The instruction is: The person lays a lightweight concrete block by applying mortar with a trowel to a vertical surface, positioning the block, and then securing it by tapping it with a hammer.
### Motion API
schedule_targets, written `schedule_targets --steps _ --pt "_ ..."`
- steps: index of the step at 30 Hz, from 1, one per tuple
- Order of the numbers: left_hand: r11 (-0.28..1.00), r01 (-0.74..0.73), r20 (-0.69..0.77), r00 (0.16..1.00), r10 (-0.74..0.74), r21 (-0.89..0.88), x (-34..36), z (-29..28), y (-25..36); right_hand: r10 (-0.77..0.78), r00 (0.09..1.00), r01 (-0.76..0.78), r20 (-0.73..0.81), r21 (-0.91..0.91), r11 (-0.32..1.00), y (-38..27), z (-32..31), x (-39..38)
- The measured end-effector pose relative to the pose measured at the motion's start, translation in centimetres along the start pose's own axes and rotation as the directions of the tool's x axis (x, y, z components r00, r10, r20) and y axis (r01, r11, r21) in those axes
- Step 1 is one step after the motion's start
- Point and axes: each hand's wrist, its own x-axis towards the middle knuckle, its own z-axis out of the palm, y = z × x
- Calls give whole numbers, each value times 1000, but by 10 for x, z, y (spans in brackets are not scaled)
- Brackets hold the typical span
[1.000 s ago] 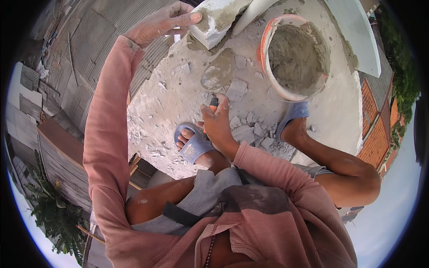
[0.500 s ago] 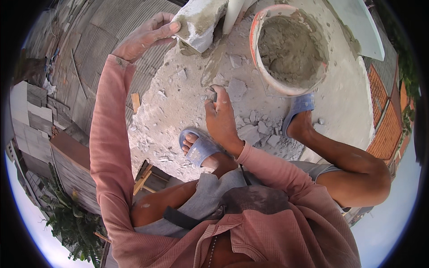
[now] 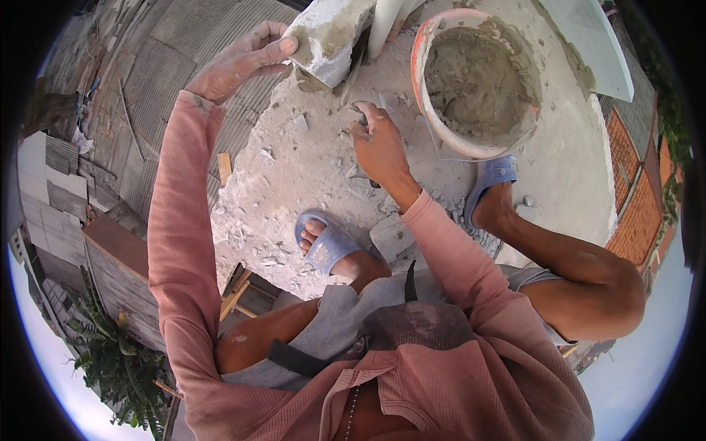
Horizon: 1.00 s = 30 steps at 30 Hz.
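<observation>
At the top of the view my left hand (image 3: 246, 59) grips the left edge of a pale, mortar-smeared block (image 3: 323, 44). Its thumb presses the near corner, and some fingers are partly hidden. My right hand (image 3: 382, 147) is closed round the handle of a trowel, just below and right of the block. The trowel's thin blade (image 3: 354, 76) appears nearly edge-on, pointing up beside the block's right face. Whether it touches the block I cannot tell. Wet grey mortar shows under the block's near corner.
A reddish-rimmed bucket (image 3: 434, 125) of wet mortar (image 3: 478, 84) stands on the right. White pipes (image 3: 386, 26) rise beside the block. Rubble (image 3: 390, 235) lies between my sandalled feet. The slab's broken left edge (image 3: 243, 154) drops toward corrugated roofs (image 3: 162, 81). A pale panel (image 3: 592, 44) leans at upper right.
My right hand has moved up and slightly right, and the trowel has turned from broad side to nearly edge-on beside the block. My left hand and the block keep their place.
</observation>
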Motion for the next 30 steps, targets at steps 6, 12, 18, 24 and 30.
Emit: schedule_targets --steps 6,12,18,24,30 --pt "1000 8 -2 1000 -8 22 0 -7 -3 3 1000 -1 27 -43 999 -37 -13 -27" --pt "999 36 45 998 -37 19 1 -13 0 23 999 -20 -22 125 992 -41 6 -21" --pt "999 18 37 999 -19 32 6 -4 0 69 996 -59 -52 177 982 -6 3 33" --pt "998 -3 30 1000 2 55 6 -9 -6 160 971 -204 178 269 941 -2 -23 28" --pt "994 -79 -64 994 84 77 -1 -6 -3 239 926 -322 292 279 905 -31 -46 -14"
